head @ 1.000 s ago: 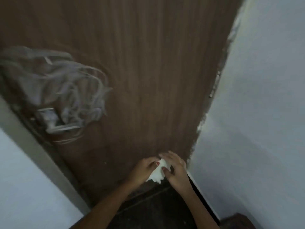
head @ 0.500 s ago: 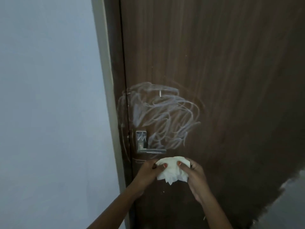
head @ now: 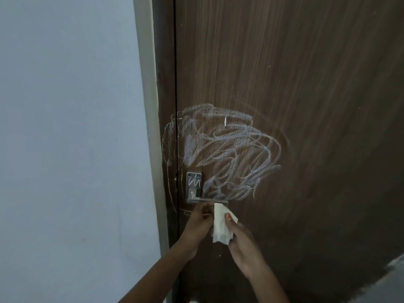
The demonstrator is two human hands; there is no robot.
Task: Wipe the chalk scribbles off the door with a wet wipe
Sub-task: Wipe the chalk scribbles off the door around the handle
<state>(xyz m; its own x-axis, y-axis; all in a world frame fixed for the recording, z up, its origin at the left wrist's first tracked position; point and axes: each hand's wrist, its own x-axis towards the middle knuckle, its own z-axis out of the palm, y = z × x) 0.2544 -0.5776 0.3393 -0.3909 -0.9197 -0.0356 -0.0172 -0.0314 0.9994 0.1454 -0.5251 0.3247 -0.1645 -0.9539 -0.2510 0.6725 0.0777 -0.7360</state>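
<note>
Position: wet wipe (head: 220,226) sat below chalk scribbles (head: 227,154)
The right hand (head: 242,248) grip pinched the wet wipe; the left hand (head: 200,224) grip was indeterminate. The chalk scribbles lay at 12 o'clock.

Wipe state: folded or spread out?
Folded: the wipe is a narrow bunched strip pinched in the right hand, just below the door handle.
</note>
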